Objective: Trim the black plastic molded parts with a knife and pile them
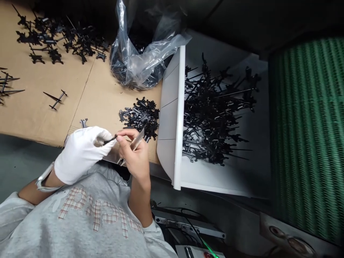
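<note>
My left hand (80,154) wears a white glove and pinches a small black plastic part (109,141). My right hand (133,152) is bare and holds a flat metal tool (136,142), perhaps tweezers, with its fingertips at the end of that part. Just beyond my hands, a heap of black moulded plastic parts (140,117) lies on a brown cardboard sheet (104,91). A single part (84,123) sits close to my gloved fingers. Another (55,99) lies further left.
A white bin (172,114) holds a tangled mass of long black parts (215,114). A clear plastic bag (134,61) stands behind the heap. More black parts (53,39) lie at the far left. A green ribbed belt (306,132) runs along the right, with cables (188,229) below.
</note>
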`<state>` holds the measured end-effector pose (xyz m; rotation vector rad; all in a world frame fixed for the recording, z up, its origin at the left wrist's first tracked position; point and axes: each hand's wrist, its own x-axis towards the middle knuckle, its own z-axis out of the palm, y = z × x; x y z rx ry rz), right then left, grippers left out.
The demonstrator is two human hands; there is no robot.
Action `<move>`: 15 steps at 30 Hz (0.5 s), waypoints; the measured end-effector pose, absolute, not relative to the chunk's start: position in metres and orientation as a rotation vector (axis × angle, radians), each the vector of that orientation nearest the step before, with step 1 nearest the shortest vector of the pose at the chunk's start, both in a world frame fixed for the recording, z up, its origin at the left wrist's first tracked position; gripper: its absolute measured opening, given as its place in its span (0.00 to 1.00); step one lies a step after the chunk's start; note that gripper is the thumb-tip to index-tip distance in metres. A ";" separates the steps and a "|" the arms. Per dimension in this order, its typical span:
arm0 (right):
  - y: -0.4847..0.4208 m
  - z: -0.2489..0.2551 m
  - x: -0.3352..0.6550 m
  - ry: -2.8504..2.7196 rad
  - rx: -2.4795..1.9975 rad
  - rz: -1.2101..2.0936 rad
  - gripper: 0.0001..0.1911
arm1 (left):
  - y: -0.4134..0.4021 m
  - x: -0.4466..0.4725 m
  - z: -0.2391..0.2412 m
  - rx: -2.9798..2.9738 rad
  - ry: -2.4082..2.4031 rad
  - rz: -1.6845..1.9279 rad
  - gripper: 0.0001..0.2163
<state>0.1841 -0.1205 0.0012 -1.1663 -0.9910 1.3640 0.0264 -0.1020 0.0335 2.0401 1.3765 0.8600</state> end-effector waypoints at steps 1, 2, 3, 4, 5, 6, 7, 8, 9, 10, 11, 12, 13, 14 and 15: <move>-0.121 0.002 0.185 -0.991 -1.128 1.377 0.12 | -0.105 0.027 0.034 2.087 1.361 0.885 0.07; -0.122 0.003 0.187 -1.009 -1.090 1.393 0.11 | -0.107 0.028 0.035 2.136 1.362 0.901 0.07; -0.123 0.005 0.189 -1.039 -1.056 1.403 0.11 | -0.109 0.028 0.036 2.184 1.374 0.916 0.06; -0.124 0.007 0.191 -1.067 -1.032 1.403 0.10 | -0.110 0.029 0.036 2.219 1.401 0.925 0.05; -0.125 0.009 0.192 -1.091 -1.019 1.395 0.09 | -0.112 0.030 0.037 2.232 1.437 0.929 0.05; -0.125 0.010 0.194 -1.106 -1.010 1.384 0.09 | -0.113 0.032 0.039 2.223 1.466 0.931 0.05; -0.126 0.011 0.194 -1.107 -1.000 1.381 0.09 | -0.114 0.033 0.041 2.189 1.477 0.919 0.05; -0.126 0.011 0.195 -1.090 -0.982 1.390 0.09 | -0.114 0.034 0.043 2.121 1.476 0.897 0.05; -0.126 0.010 0.195 -1.058 -0.948 1.414 0.09 | -0.113 0.034 0.046 2.013 1.453 0.860 0.05; -0.125 0.008 0.195 -1.009 -0.905 1.449 0.09 | -0.112 0.033 0.049 1.873 1.394 0.808 0.05; -0.125 0.007 0.195 -0.949 -0.855 1.492 0.10 | -0.110 0.032 0.052 1.715 1.297 0.736 0.06; -0.124 0.005 0.195 -0.890 -0.804 1.537 0.11 | -0.108 0.031 0.054 1.557 1.182 0.642 0.09; -0.124 0.004 0.194 -0.845 -0.757 1.579 0.11 | -0.106 0.029 0.055 1.432 1.069 0.549 0.12; -0.123 0.002 0.194 -0.818 -0.721 1.614 0.11 | -0.105 0.027 0.054 1.366 0.991 0.485 0.15; -0.123 0.001 0.193 -0.809 -0.703 1.638 0.11 | -0.104 0.025 0.052 1.358 0.961 0.461 0.18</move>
